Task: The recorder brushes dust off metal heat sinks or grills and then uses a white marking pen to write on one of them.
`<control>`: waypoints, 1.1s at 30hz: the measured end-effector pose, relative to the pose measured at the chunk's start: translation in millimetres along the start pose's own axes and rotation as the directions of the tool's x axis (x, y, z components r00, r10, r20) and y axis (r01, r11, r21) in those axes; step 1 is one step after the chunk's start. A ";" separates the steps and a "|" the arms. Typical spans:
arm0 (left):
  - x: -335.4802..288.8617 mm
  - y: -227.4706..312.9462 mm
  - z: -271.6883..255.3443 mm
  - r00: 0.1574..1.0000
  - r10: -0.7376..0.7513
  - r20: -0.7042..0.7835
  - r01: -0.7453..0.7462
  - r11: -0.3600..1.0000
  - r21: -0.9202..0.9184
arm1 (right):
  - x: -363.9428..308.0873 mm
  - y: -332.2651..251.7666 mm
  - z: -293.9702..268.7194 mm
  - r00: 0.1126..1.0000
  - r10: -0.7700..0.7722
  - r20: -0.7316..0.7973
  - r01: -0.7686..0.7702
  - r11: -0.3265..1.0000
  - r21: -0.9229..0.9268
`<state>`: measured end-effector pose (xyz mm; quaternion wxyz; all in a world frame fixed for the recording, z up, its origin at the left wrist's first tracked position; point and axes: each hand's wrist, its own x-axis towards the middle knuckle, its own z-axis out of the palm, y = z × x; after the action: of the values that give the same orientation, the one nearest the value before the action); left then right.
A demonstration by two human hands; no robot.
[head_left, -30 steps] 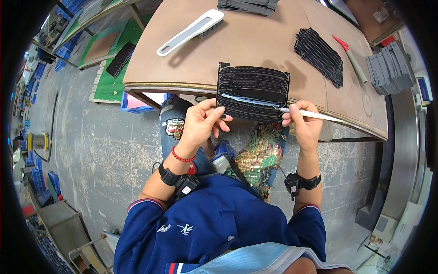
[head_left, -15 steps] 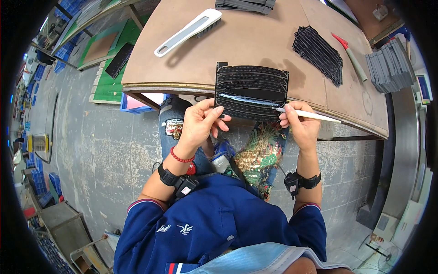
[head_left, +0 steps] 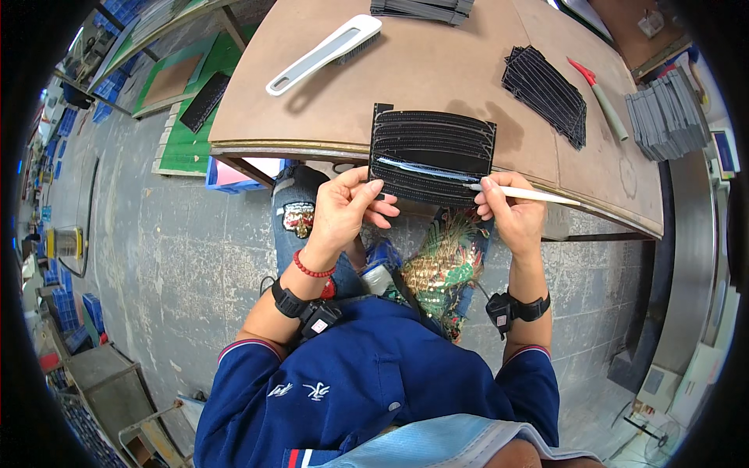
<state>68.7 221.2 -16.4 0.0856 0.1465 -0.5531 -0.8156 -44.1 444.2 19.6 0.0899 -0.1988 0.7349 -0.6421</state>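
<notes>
A black panel of stitched strips (head_left: 433,140) is held up at the table's front edge, with a bluish-white streak across a gap between its strips. My left hand (head_left: 347,207) pinches its lower left corner between thumb and fingers. Closed around a slim white pen-like tool (head_left: 538,194), my right hand (head_left: 511,222) is at the panel's lower right side. The tool's thin grey tip points left and lies over the lower strips; whether it touches them I cannot tell.
On the brown table (head_left: 460,70) lie a white-handled brush (head_left: 328,56), a fanned pile of black stitched pieces (head_left: 544,95) and a red-tipped white tool (head_left: 601,97). Grey stacked pieces (head_left: 667,115) stand at the right edge, with another dark stack (head_left: 425,9) at the far edge.
My right hand and the tool's tip have moved slightly left along the panel. My left hand keeps its pinch on the corner.
</notes>
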 end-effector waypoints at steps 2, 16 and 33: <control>0.1 -0.6 1.0 1.000 0.005 -0.001 -0.005 1.000 -0.006 | 0.2 -0.5 2.2 1.000 0.003 0.009 -0.003 1.000 0.005; -0.1 -2.2 2.6 1.000 0.003 -0.025 -0.004 1.000 -0.027 | -0.5 -6.5 20.2 0.998 -0.016 0.054 0.015 1.000 0.009; -1.0 -2.3 -1.2 1.000 -0.017 -0.024 0.017 1.000 -0.004 | -1.4 -7.4 44.1 0.997 -0.036 0.063 0.034 0.999 0.026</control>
<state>70.1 221.3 -18.7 0.0858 0.1609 -0.5494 -0.8154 -24.4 404.0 19.7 0.1044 -0.2308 0.7202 -0.6459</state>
